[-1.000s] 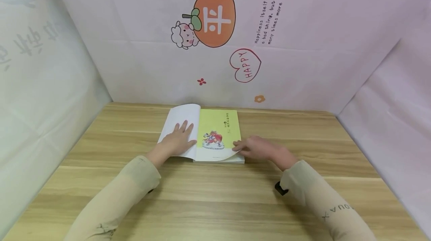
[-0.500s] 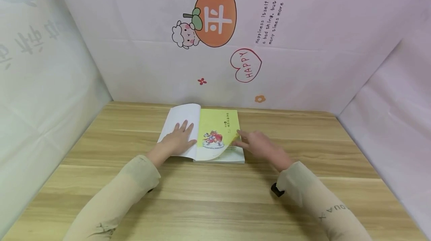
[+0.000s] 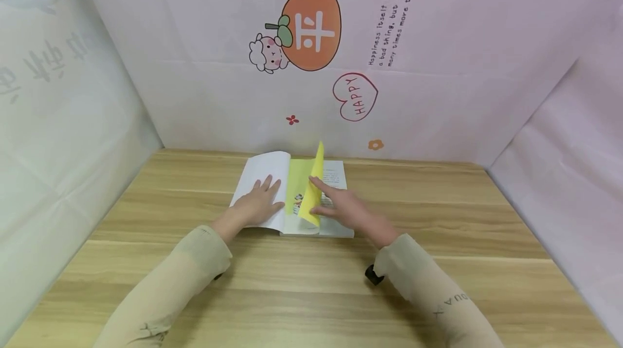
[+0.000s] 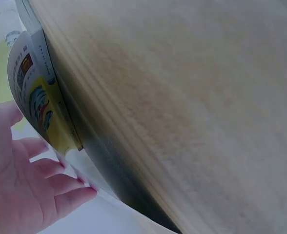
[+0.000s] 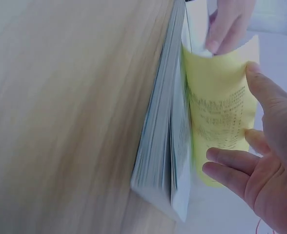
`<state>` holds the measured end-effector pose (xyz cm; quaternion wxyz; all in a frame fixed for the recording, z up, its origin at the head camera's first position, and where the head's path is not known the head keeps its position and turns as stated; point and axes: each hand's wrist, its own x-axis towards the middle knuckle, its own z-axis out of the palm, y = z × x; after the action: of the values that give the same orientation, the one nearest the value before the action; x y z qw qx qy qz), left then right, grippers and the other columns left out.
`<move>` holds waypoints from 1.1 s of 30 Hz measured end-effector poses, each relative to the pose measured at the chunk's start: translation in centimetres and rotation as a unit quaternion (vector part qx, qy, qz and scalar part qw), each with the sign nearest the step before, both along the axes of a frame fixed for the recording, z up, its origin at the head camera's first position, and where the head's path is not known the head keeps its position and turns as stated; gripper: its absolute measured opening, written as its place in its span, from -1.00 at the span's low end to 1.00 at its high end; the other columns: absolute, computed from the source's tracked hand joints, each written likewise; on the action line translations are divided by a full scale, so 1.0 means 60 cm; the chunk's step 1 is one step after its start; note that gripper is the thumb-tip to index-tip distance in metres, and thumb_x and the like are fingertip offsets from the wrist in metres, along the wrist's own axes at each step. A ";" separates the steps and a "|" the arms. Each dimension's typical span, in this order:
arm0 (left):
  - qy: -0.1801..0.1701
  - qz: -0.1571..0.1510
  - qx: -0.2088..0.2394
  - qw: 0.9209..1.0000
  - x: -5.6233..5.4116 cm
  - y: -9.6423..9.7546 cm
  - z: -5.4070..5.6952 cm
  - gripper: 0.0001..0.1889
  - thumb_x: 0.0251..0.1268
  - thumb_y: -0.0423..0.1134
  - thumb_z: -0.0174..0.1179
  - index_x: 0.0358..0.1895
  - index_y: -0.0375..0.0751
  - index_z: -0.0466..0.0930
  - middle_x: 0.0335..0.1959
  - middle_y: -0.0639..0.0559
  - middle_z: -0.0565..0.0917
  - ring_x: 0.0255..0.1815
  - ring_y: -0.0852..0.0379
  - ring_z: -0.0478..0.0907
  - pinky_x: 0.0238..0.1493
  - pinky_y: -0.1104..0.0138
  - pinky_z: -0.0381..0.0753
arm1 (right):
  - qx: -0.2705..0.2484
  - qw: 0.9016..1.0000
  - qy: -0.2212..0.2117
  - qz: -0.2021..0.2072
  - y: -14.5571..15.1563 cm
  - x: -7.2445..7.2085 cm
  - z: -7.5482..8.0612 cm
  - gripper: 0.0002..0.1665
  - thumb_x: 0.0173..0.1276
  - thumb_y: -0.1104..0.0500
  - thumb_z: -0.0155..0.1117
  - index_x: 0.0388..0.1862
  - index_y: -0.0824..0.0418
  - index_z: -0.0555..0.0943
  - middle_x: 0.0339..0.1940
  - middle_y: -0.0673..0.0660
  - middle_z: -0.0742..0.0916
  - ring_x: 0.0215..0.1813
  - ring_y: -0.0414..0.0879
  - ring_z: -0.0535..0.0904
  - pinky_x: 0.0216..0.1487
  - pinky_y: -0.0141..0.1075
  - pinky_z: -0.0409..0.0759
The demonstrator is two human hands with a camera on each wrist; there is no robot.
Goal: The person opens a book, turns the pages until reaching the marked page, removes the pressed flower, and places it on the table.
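An open book [image 3: 337, 223] lies on the wooden table. Its turned-over white leaf [image 3: 263, 167] is on the left, with my left hand [image 3: 255, 205] resting on it, fingers spread. In the left wrist view, a printed flap [image 4: 41, 92] curves beside the left hand [image 4: 26, 180]. A yellow page [image 3: 313, 191] stands nearly upright over the book's middle. My right hand [image 3: 343, 207] touches this page's right side with thumb and finger extended. In the right wrist view, the right hand [image 5: 275, 151] is against the yellow page [image 5: 219, 112], which carries small print.
The wooden table [image 3: 302, 294] extends around the book. A white printed cloth [image 3: 219, 105] hangs behind, close to the book's far edge. More cloth stands at the left and right sides. Dark wrist devices show at both cuffs.
The right hand has moved left, lifting the yellow page from its lower right corner to nearly upright. Printed white paper underneath is now exposed. The left hand has stayed on the white leaf.
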<state>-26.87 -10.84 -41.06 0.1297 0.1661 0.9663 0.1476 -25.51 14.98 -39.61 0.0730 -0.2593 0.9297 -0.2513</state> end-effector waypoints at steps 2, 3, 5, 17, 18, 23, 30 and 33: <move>0.007 -0.002 0.025 1.000 -0.002 -0.003 0.001 -0.31 0.69 0.03 -0.13 0.65 -0.29 -0.01 0.66 -0.33 -0.12 0.61 -0.44 -0.14 0.45 -0.31 0.10 | -0.001 1.000 0.007 0.024 -0.009 -0.001 -0.002 -0.01 0.42 -0.09 0.40 0.69 0.04 0.15 0.62 0.18 0.29 0.50 0.16 0.37 0.42 0.02 0.41; 0.013 -0.003 0.039 0.999 -0.003 -0.004 0.001 -0.34 0.70 0.01 -0.16 0.64 -0.31 0.02 0.65 -0.34 -0.09 0.60 -0.45 -0.11 0.47 -0.28 0.08 | -0.001 0.999 0.011 0.036 -0.012 -0.002 -0.003 -0.03 0.42 -0.07 0.40 0.67 0.08 0.18 0.62 0.18 0.27 0.52 0.16 0.35 0.43 0.01 0.39; 0.027 0.000 0.073 0.997 -0.005 -0.007 0.003 -0.38 0.71 -0.02 -0.18 0.61 -0.33 0.10 0.63 -0.36 0.00 0.58 -0.45 -0.04 0.51 -0.23 0.05 | -0.005 0.998 0.014 0.055 -0.019 -0.003 -0.004 -0.08 0.43 -0.04 0.39 0.64 0.15 0.24 0.64 0.18 0.23 0.54 0.14 0.30 0.46 -0.01 0.36; 0.071 0.023 0.192 0.979 -0.005 -0.012 0.014 -0.40 0.69 -0.10 -0.07 0.62 -0.28 0.12 0.64 -0.30 0.01 0.59 -0.34 0.04 0.50 -0.18 0.10 | 0.015 0.996 -0.012 0.090 -0.054 -0.003 -0.013 -0.30 0.51 -0.03 0.32 0.54 0.12 0.42 0.65 0.10 0.21 0.63 0.08 0.11 0.55 -0.03 0.19; 0.072 0.021 0.190 0.979 -0.005 -0.011 0.013 -0.39 0.68 -0.10 -0.05 0.62 -0.27 0.11 0.65 -0.29 -0.02 0.60 -0.35 0.01 0.50 -0.19 0.10 | 0.019 0.995 -0.009 0.093 -0.056 -0.002 -0.015 -0.32 0.51 -0.03 0.31 0.53 0.11 0.43 0.65 0.09 0.21 0.64 0.08 0.09 0.55 -0.02 0.18; 0.075 0.006 0.169 0.983 0.002 -0.002 0.014 -0.38 0.68 -0.10 -0.05 0.64 -0.22 0.07 0.68 -0.22 -0.11 0.63 -0.35 -0.13 0.46 -0.29 0.09 | 0.024 0.993 0.003 0.115 -0.068 -0.002 -0.017 -0.37 0.54 -0.01 0.28 0.51 0.13 0.46 0.65 0.09 0.22 0.65 0.09 0.04 0.54 0.03 0.19; 0.052 -0.019 0.158 0.986 0.003 0.007 0.012 -0.38 0.72 -0.09 -0.16 0.70 -0.02 -0.08 0.70 -0.06 -0.15 0.66 -0.25 -0.29 0.41 -0.39 0.08 | 0.027 0.991 0.010 0.132 -0.084 -0.001 -0.014 -0.46 0.58 0.06 0.23 0.46 0.17 0.51 0.64 0.11 0.26 0.65 0.09 0.05 0.54 0.03 0.21; 0.045 -0.025 0.148 0.988 0.002 0.009 0.010 -0.40 0.73 -0.06 -0.23 0.70 0.04 -0.09 0.70 0.02 -0.11 0.67 -0.20 -0.26 0.37 -0.44 0.08 | 0.022 0.990 0.011 0.138 -0.089 -0.003 -0.015 -0.52 0.58 0.11 0.23 0.41 0.19 0.55 0.61 0.15 0.31 0.64 0.08 0.08 0.52 -0.02 0.26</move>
<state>-26.75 -10.31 -40.44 0.0642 0.2144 0.9341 0.2780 -25.71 9.66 -40.48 0.1021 -0.3865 0.8909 -0.2157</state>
